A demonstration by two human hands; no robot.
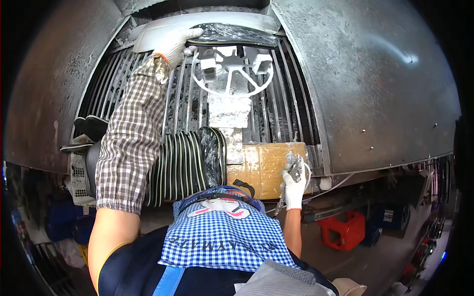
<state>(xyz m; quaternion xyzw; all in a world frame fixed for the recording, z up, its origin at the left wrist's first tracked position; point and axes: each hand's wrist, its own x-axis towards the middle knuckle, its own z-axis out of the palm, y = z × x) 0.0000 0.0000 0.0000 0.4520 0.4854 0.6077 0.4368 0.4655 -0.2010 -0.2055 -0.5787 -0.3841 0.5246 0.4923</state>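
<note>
My left hand [174,46], in a white knit glove, reaches to the back of the booth. Its fingers grip the left end of a glossy black shoe sole [234,35] with a pale edge line, at the far edge of a white-coated spoked wheel stand [228,84]. Low on the right, my gloved right hand [295,190] is closed round a paint-crusted spray gun [297,170] with a hose. Beside my left forearm, a row of similar black soles [173,167] stands on edge, packed together. One wider glossy sole [213,153] leans at its right end.
Metal slats [271,113] run under the stand, between a left metal wall [54,74] and a right one [365,84]. A taped brown board [266,167] lies at the near edge. Below right sits a red plastic stool [342,231]. More dark soles [91,127] lie left of my arm.
</note>
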